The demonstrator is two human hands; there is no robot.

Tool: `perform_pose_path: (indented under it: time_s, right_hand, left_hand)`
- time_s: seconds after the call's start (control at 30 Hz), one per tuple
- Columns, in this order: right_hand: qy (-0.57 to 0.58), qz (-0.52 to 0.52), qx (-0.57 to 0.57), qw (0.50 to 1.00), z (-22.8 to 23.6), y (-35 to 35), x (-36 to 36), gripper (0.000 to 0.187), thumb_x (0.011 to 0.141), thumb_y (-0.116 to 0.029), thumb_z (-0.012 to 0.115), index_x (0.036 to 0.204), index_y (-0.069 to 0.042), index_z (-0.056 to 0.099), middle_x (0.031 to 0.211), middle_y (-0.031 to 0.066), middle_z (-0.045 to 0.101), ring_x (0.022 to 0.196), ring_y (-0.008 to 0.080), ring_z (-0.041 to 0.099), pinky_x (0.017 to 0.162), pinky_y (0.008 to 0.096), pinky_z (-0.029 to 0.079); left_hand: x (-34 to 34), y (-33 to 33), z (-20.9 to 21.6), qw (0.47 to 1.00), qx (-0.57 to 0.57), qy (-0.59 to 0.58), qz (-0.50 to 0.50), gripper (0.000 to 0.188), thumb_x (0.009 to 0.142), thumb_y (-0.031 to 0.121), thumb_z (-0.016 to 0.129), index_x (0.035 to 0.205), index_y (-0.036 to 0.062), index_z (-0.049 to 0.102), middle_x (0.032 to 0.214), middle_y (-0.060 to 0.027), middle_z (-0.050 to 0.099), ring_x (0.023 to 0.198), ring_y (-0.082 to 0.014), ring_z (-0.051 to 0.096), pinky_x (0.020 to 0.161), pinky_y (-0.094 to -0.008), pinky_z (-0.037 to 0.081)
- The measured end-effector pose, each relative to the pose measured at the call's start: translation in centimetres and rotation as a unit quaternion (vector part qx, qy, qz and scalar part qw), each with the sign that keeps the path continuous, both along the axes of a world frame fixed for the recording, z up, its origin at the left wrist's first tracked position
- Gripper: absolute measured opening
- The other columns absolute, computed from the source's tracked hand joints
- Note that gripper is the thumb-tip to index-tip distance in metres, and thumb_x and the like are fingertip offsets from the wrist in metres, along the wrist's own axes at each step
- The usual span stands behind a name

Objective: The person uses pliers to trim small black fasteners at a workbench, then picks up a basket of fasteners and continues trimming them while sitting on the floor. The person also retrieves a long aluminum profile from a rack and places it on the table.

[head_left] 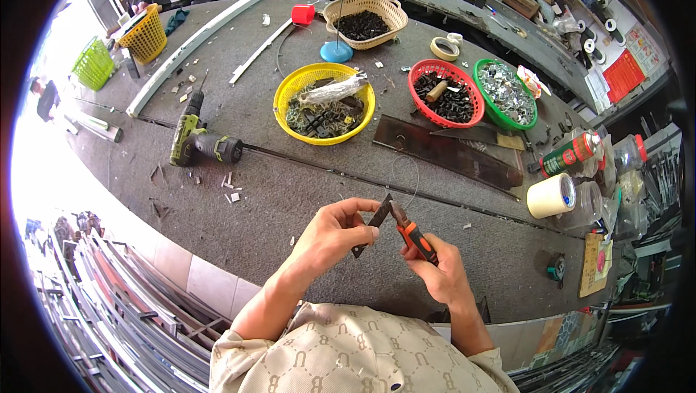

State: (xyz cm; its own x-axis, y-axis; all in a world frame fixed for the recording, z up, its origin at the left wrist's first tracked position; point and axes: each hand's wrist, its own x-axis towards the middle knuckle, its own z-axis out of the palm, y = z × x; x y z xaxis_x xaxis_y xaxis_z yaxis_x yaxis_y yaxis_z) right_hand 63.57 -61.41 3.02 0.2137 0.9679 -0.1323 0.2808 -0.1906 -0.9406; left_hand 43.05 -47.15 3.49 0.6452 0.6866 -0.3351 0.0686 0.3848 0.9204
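Just below centre frame, our left hand [328, 232] is pinching a dark strip [381, 213] and our right hand [444, 271] is clasping orange-handled pliers [414, 236] beside it; a weak pinch would be letting the strip twist and the pliers slip.

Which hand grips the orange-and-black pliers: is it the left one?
No, the right hand grips the orange-and-black pliers, while the left hand holds a dark flat strip.
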Motion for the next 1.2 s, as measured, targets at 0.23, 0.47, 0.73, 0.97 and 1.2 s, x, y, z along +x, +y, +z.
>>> perform_pose_path:
  time_s: [0.23, 0.47, 0.73, 0.97, 1.2]
  right_hand:
    - [0.006, -0.008, -0.008, 1.0, -0.1, 0.1, 0.2, 0.012, 0.085, -0.002, 0.068, 0.096, 0.002, 0.068, 0.088, 0.01, 0.074, 0.079, 0.0179, 0.07, 0.075, 0.0319, 0.054]
    - [-0.01, -0.011, 0.0, 1.0, -0.2, 0.2, 0.2, 0.01, 0.084, -0.003, 0.068, 0.094, 0.001, 0.068, 0.082, 0.0084, 0.071, 0.071, 0.0136, 0.066, 0.068, 0.0295, 0.051]
    - [0.016, -0.039, -0.014, 0.999, -1.2, 0.4, 0.4, 0.022, 0.091, -0.012, 0.07, 0.107, 0.002, 0.064, 0.081, 0.0062, 0.068, 0.071, 0.01, 0.061, 0.065, 0.0278, 0.047]
    - [0.156, 0.026, -0.12, 0.98, -2.2, 2.1, 2.4, 0.04, 0.105, -0.033, 0.064, 0.126, 0.0, 0.059, 0.081, -0.0004, 0.059, 0.073, 0.0098, 0.057, 0.069, 0.0277, 0.046]
    - [0.21, -0.007, -0.179, 0.961, -1.1, 2.7, 4.7, 0.026, 0.103, -0.029, 0.063, 0.113, -0.005, 0.059, 0.089, 0.0024, 0.063, 0.074, 0.0109, 0.06, 0.062, 0.0299, 0.047]
  left_hand:
    - [0.1, 0.4, 0.0, 1.0, -0.006, -0.011, -0.013, 0.044, 0.09, 0.01, 0.076, 0.132, -0.0028, 0.068, 0.081, 0.0008, 0.068, 0.074, -0.0057, 0.061, 0.068, -0.0227, 0.046]
    - [0.1, 0.6, 0.2, 1.0, 0.004, 0.007, -0.016, 0.044, 0.09, 0.011, 0.077, 0.131, -0.0031, 0.069, 0.08, 0.002, 0.066, 0.072, -0.0039, 0.058, 0.067, -0.0222, 0.045]
    - [0.4, 1.0, -0.3, 1.0, -0.001, 0.009, -0.017, 0.046, 0.089, 0.012, 0.077, 0.132, -0.0038, 0.069, 0.084, 0.0018, 0.066, 0.076, -0.0055, 0.059, 0.073, -0.0236, 0.046]
    - [2.0, 2.9, -2.5, 0.999, -0.005, -0.019, -0.039, 0.05, 0.087, 0.015, 0.075, 0.133, -0.0025, 0.07, 0.087, -0.0013, 0.069, 0.079, -0.0077, 0.061, 0.075, -0.0253, 0.048]
    - [5.3, 4.6, -2.3, 0.994, 0.036, -0.012, -0.107, 0.046, 0.088, 0.009, 0.076, 0.131, -0.0056, 0.069, 0.096, -0.0044, 0.072, 0.084, -0.011, 0.064, 0.079, -0.0273, 0.05]
